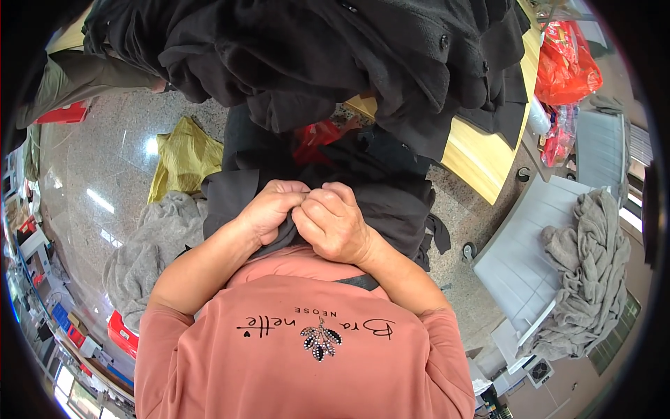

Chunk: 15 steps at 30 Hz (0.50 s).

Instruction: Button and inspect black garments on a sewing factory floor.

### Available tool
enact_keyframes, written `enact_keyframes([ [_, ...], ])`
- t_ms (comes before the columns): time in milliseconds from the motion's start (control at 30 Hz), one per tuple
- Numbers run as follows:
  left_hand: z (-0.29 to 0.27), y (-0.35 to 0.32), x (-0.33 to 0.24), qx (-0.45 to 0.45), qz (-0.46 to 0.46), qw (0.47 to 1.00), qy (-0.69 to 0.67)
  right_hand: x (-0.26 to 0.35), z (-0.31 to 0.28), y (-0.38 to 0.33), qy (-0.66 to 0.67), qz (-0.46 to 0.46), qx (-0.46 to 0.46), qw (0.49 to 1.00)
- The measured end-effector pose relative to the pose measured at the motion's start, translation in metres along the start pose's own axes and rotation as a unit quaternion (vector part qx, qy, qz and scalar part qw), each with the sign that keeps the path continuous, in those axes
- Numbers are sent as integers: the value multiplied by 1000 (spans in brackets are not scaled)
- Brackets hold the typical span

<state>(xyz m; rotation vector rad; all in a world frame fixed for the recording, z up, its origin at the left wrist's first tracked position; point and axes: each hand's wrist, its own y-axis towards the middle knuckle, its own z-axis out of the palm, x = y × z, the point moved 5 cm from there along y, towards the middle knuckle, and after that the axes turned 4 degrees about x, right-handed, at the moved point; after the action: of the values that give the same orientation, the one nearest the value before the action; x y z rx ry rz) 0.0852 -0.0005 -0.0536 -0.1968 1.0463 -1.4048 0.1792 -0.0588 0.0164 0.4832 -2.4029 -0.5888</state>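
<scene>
A black garment lies across my lap, its folds spreading to both sides. My left hand pinches a bit of its dark cloth, thumb and fingers pressed together. Right against it, my right hand is closed with curled fingers on the same cloth. The two hands meet over my lap, and the spot between their fingertips is mostly hidden. Beyond them a big heap of black buttoned garments covers the table and hangs over its near edge.
The wooden table shows its corner at right. A grey knit pile lies on a pale plastic bin at right; another grey knit heap lies at left near a yellow sack. A red plastic bag sits far right.
</scene>
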Motion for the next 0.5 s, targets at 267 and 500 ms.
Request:
enact_keyframes([
  [267, -1, -7, -16, 67, 28, 997, -19, 3, -21, -4, 68, 42, 16, 997],
  [500, 5, -16, -17, 90, 34, 995, 12, 1, -20, -11, 75, 78, 17, 994],
])
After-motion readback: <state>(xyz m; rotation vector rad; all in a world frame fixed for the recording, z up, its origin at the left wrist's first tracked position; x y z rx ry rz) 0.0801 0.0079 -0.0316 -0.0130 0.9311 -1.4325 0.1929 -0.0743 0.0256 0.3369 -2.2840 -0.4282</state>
